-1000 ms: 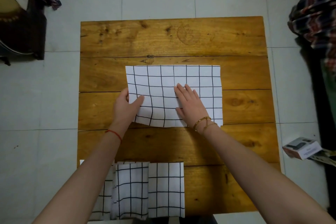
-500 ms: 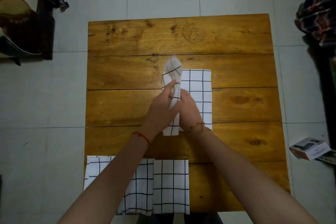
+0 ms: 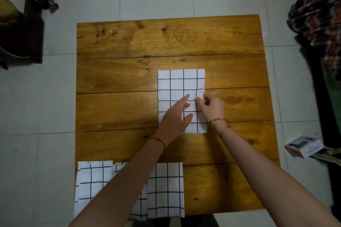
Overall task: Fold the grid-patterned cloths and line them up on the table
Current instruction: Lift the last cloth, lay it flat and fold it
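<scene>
Cloth (image 3: 181, 83) mid-table; right hand (image 3: 212, 106) pinches right edge.

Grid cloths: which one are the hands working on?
The folded cloth mid-table, under both hands; the other three lie in a row at the near edge.

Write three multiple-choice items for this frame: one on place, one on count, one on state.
1. Where does the cloth being folded lie?
A. mid-table
B. on the floor
C. at the far edge

2. How many folded cloths sit along the near edge of the table?
A. one
B. three
C. five

3. What is the right hand doing?
A. resting flat on bare wood
B. pinching the cloth's right edge
C. holding the box

Answers: 1 A, wood shows all round it. 2 B, three side by side under the left arm. 3 B, fingertips meet on the edge; the left hand lies on the cloth.
</scene>
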`<control>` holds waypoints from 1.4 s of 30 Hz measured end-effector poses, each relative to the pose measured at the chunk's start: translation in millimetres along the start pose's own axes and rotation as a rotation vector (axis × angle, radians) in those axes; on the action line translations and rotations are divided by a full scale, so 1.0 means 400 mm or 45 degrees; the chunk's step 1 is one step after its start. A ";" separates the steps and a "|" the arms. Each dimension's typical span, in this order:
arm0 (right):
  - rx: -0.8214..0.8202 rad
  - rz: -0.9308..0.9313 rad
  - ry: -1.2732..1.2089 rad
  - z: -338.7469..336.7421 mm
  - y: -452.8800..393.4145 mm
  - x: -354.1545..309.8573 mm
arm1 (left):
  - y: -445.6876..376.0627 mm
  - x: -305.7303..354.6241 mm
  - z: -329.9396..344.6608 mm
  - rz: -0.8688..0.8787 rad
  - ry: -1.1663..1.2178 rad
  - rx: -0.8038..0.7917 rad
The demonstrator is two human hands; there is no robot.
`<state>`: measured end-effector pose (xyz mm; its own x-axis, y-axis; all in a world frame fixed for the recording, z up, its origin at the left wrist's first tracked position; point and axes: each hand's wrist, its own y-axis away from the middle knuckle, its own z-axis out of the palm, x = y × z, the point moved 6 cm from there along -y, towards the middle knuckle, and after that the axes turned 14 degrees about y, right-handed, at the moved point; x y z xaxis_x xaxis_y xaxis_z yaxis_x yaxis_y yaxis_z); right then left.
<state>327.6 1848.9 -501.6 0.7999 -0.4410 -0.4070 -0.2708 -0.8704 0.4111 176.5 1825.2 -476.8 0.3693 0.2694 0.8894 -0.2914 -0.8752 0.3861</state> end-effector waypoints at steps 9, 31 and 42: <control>-0.051 0.095 0.379 -0.009 -0.010 0.010 | -0.002 -0.069 -0.140 0.089 -0.738 0.149; -0.088 -0.781 1.050 0.121 -0.066 -0.231 | -0.164 -0.087 -0.209 -0.013 -1.204 -0.143; 0.077 -0.448 0.831 -0.014 -0.071 -0.070 | -0.163 -0.080 -0.207 0.045 -1.196 -0.158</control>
<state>315.8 1887.2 -497.2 0.9952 0.0695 0.0687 0.0465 -0.9551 0.2927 110.5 1906.8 -510.3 0.9019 -0.2370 0.3611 -0.3874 -0.8134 0.4339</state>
